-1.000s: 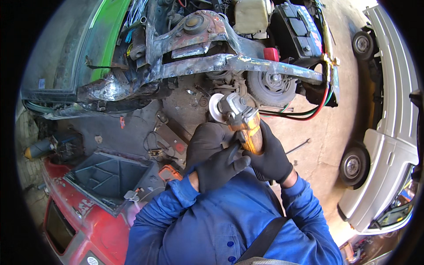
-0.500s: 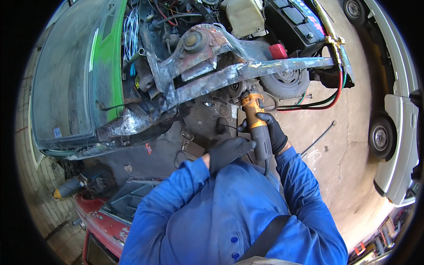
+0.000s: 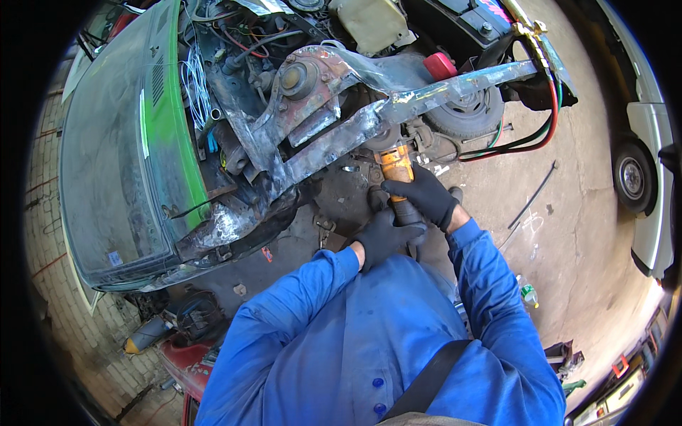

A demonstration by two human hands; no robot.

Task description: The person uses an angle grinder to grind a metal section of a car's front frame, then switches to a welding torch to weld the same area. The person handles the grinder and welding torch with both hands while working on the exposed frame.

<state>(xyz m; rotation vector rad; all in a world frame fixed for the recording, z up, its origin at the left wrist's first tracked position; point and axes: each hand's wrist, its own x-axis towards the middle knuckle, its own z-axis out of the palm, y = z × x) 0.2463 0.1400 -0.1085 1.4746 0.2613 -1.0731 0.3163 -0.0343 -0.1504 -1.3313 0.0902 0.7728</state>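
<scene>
Both my hands, in black gloves, hold an orange and dark angle grinder [image 3: 396,167]. My right hand [image 3: 428,196] wraps round its body from the right. Lower down, my left hand [image 3: 386,237] is closed round the dark rear part. The disc end reaches the underside of the car's bare metal frame rail [image 3: 339,135]; the disc is partly hidden there, and I cannot tell whether it touches. The rail is scraped and shiny in patches. Behind it sits a rusty strut mount [image 3: 298,78].
A green car body [image 3: 167,135] with a dusty windscreen fills the left. A wheel [image 3: 465,110], a battery [image 3: 462,25] and red and green hoses [image 3: 553,117] lie beyond the rail. A white vehicle [image 3: 650,181] stands at right; a plastic bottle [image 3: 528,294] lies on the floor.
The grinder has moved up and slightly left, closer under the rail. My left hand, earlier with fingers stretched beside the grinder's rear, now grips it. The whole view has shifted slightly.
</scene>
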